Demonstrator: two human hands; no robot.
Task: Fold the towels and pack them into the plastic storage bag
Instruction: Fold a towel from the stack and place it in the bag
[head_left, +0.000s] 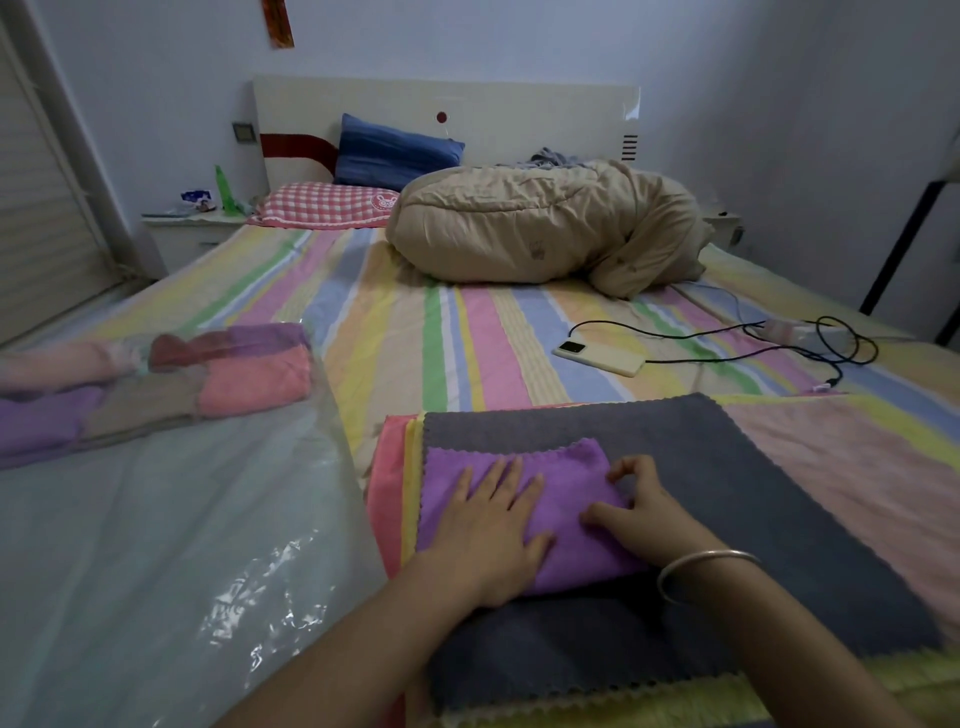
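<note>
Slippage worries me: left hand lies on purple towel, fingers straight; right hand pinches its edge. Tugging could unfold it.

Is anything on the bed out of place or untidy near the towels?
One thing: a phone lies on the striped sheet, its black cable trailing in loops toward a power strip, just beyond the grey towel. It does not belong with the towels. The purple towel lies straight; nothing looks spilled or damaged.
</note>
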